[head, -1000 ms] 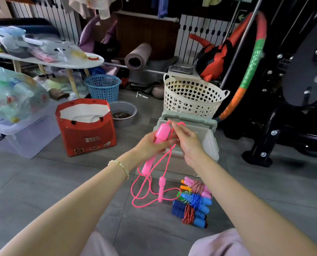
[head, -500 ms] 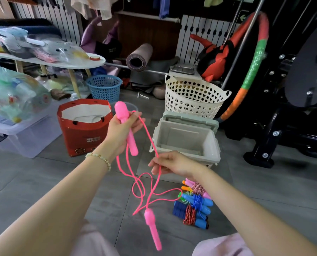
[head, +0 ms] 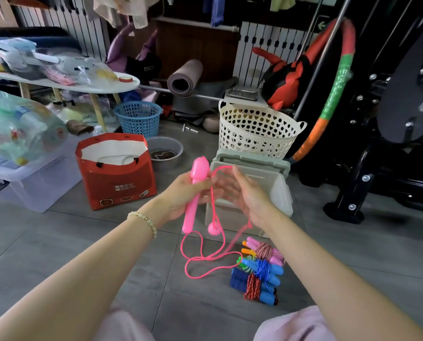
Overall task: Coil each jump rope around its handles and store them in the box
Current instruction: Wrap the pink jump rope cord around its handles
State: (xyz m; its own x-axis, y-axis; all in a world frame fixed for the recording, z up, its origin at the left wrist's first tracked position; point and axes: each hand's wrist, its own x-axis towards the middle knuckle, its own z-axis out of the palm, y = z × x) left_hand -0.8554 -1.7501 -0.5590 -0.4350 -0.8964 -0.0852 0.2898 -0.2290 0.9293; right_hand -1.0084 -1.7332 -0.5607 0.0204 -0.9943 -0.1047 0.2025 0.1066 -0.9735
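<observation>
one loose pink jump rope (head: 212, 254), one grey box (head: 283, 193), two baskets (head: 138, 118), two hands (head: 183, 193)

Red paper bag (head: 116, 173) left of the hands; metal bowl (head: 164, 151) and blue basket (head: 138, 118) beyond it. White basket (head: 257, 130) behind; hoop (head: 331, 92) right.

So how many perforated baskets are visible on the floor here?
2: a blue basket under the white table's edge, and a cream basket just behind the grey box. Clutter may hide others.
</observation>
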